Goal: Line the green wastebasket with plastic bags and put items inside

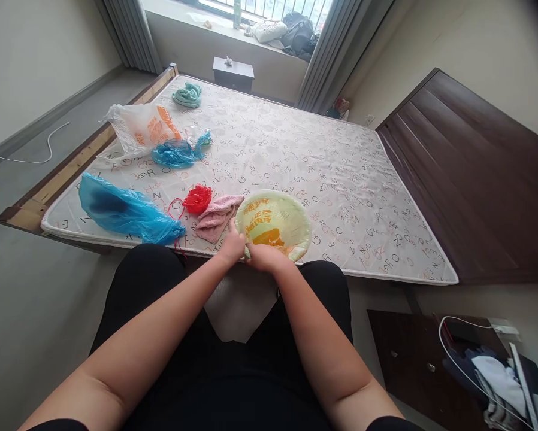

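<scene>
A round, pale green bin (302, 209) stands at the near edge of the mattress, its mouth towards me. A clear plastic bag (269, 224) with orange print lines it and folds over the rim. My left hand (233, 243) is closed on the bag at the near left side of the rim. Just right of it, my right hand (264, 257) also grips the bag's edge, fingers curled and partly hidden. Left of the bin lies a crumpled pink cloth (217, 216), touching or nearly touching it. Beside the cloth is a red bundle of thin plastic (198, 198).
A filled blue plastic bag (125, 206) lies on the mattress (341, 179) at left. Behind it are a white printed bag (143, 129), another blue bag (177, 154) and a green cloth (188, 94). A dark headboard (471, 179) rises at right, above a cluttered nightstand (408, 353).
</scene>
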Tool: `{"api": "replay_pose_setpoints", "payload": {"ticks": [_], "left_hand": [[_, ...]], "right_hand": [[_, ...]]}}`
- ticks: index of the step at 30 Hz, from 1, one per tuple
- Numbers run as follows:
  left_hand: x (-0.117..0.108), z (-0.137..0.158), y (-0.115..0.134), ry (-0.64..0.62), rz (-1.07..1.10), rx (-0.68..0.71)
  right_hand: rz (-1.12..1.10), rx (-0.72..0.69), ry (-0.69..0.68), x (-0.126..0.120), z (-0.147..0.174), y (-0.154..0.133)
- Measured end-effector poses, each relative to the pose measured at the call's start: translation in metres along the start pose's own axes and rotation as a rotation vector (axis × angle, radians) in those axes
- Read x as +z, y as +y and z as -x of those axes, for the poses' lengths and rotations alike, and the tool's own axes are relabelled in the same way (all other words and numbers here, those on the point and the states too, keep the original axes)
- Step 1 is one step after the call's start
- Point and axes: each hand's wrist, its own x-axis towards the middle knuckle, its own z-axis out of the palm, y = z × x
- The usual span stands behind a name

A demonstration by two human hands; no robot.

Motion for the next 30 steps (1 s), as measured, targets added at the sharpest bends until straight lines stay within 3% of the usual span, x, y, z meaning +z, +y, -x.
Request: {"api": "replay_pose_setpoints", "payload": {"ticks": [3,7,12,15,19,22,27,30], "left_hand": [[-0.014,-0.011,0.006,-0.013,0.033,0.044],[-0.029,-0.02,0.01,-0.046,0.044,0.077],[-0.03,-0.023,0.005,-0.1,-0.014,0.185],[-0.033,-0.023,0.007,-0.192,-0.047,0.21],[-0.034,-0.014,0.014,-0.354,-0.238,0.279],[-0.028,-0.005,0.016,-0.419,-0.354,0.277],[-0.017,0.001,0.012,-0.364,-0.368,0.234],[-0.016,0.001,0.007,-0.379,-0.344,0.203]], "right_hand": [[0.13,0.002,-0.156,-0.01,0.006,0.005],[0.155,0.034,-0.214,-0.018,0.008,0.004],[0.11,0.001,-0.28,-0.015,0.003,0.002],[-0.041,-0.06,-0.338,-0.013,0.002,0.008],[-0.452,-0.004,-0.448,-0.013,0.0,0.024],[-0.615,-0.011,-0.326,-0.006,-0.012,0.035],[-0.537,0.083,-0.021,0.018,-0.042,0.045],[-0.519,0.148,-0.001,0.028,-0.05,0.047]]}}
